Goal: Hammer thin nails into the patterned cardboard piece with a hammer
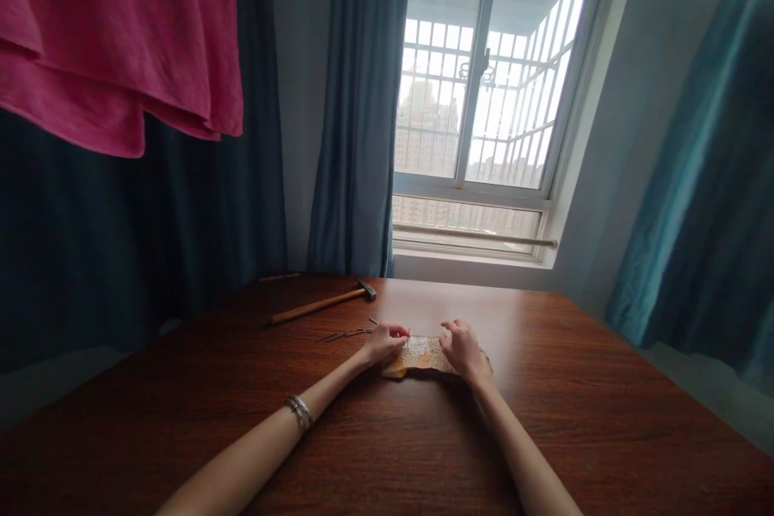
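A small flat wooden piece (422,355), pale with a speckled top, lies on the dark wooden table (387,435). My left hand (383,341) rests at its left end with the fingers curled in a pinch; what they pinch is too small to make out. My right hand (462,348) lies on the piece's right end, fingers bent down onto it. A bracelet (299,411) sits on my left wrist.
A hammer (323,303) with a wooden handle lies at the far left of the table. Several thin nails (347,333) lie between it and my left hand. Behind the table are a window (484,97), blue curtains (356,113), and a hanging pink cloth (121,40).
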Demonstrator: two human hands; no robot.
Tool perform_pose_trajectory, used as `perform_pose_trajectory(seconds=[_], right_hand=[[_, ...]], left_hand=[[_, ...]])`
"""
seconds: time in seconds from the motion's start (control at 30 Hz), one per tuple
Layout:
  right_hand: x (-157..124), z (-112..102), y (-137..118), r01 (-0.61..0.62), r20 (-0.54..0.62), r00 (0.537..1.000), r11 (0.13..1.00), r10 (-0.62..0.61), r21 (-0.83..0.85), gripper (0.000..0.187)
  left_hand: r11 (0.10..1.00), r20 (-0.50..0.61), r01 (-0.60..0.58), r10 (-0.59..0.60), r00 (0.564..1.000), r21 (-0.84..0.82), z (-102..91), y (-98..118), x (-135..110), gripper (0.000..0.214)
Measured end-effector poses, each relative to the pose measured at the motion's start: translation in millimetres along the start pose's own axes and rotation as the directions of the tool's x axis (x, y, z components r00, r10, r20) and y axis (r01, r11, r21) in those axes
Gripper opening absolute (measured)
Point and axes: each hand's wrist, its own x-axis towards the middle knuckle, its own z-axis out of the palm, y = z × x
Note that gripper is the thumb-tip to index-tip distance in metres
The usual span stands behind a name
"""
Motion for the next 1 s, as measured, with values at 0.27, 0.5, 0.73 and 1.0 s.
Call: perform_pose_trajectory(seconds=[0.27, 0.5, 0.73, 1.0], right_hand=[[29.8, 38.7, -152.7, 0.238, 0.072, 0.965, 0.959, -0.251, 0.151, 0.028], [74.3, 117.0, -247.3, 0.346, 0.285, 0.873, 0.915, -0.395, 0.207, 0.031], [103.6, 156.3, -268.9, 0.303, 0.409, 0.831, 0.924, -0.377, 0.235, 0.062], [98.4, 163.1, -264.8, 0.185, 0.364, 0.899, 0.965, -0.243, 0.187, 0.046]], left_hand=[[0.999, 0.008, 0.049, -0.049, 0.999, 0.017, 0.1, 2.9, 1.6, 0.013], [0.999, 0.03, 0.039, -0.04, 0.999, 0.032, -2.7, 5.5, -1.5, 0.022], [0.999, 0.022, 0.053, -0.053, 0.998, 0.009, -8.4, 17.5, -5.6, 0.023], [1.0, 0.032, 0.025, -0.025, 0.999, 0.01, -6.4, 11.9, -5.8, 0.022]])
